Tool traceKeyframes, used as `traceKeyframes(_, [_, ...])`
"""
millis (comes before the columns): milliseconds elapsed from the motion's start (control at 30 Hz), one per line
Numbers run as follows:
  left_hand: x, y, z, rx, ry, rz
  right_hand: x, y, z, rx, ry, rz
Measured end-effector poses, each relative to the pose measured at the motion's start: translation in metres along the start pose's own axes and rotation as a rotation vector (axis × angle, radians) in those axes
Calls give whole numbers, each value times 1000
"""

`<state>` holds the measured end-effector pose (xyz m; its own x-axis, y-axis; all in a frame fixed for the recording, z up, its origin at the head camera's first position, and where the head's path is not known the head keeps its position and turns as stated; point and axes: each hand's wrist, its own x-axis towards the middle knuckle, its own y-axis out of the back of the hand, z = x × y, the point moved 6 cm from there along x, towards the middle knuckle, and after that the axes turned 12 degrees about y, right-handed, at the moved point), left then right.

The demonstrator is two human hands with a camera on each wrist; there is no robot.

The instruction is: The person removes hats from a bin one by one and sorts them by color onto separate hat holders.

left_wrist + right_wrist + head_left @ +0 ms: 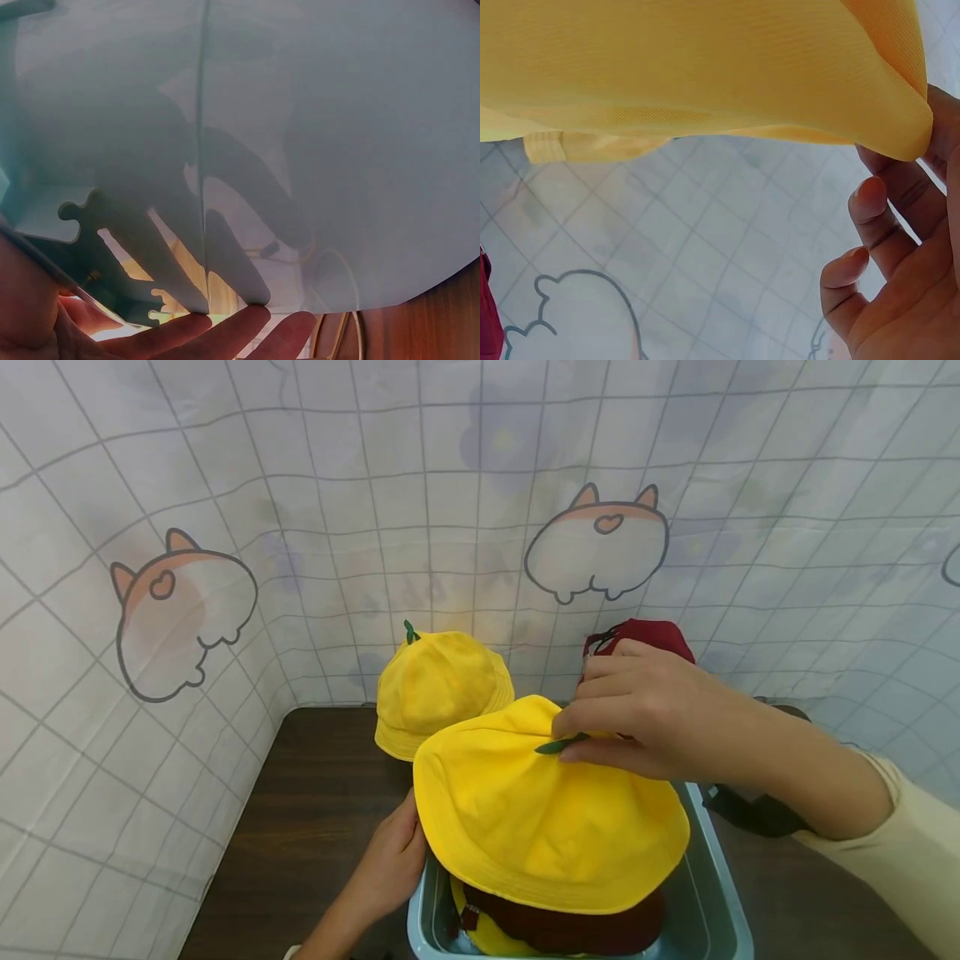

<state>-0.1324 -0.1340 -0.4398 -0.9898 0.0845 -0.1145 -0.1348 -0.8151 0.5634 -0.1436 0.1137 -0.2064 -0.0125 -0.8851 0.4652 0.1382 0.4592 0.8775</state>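
My right hand (637,714) pinches a yellow bucket hat (540,827) at its crown, beside a small green leaf (561,744). In the right wrist view the yellow cloth (705,67) is caught between thumb and forefinger, the other fingers loosely bent. The hat hangs over a light-blue plastic bin (720,877), covering much of its opening. Inside the bin lie a dark maroon cloth item (570,927) and a yellow one (495,937). At the bin's left side is my left hand (390,860); its extended fingers (225,337) touch the glossy bin wall (360,150).
Behind, on the dark wooden table (315,793), sits another yellow hat (442,685) with a green sprout. A dark red item (660,635) with black cord is partly behind my right hand. A black object (757,810) lies right of the bin. Checked cloth (420,510) hangs behind.
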Motion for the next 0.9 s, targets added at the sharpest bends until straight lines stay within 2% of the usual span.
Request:
traceKeyframes(333, [-2,1,1,-5,3,21,12,5,17,14,-57,-20])
traceKeyframes(567, [0,-2,-2,-21,43,5,20,7,35,20,-94,-42])
traceKeyframes(900, [1,-2,1,15,1,11,35,11,65,-5,-133,-73])
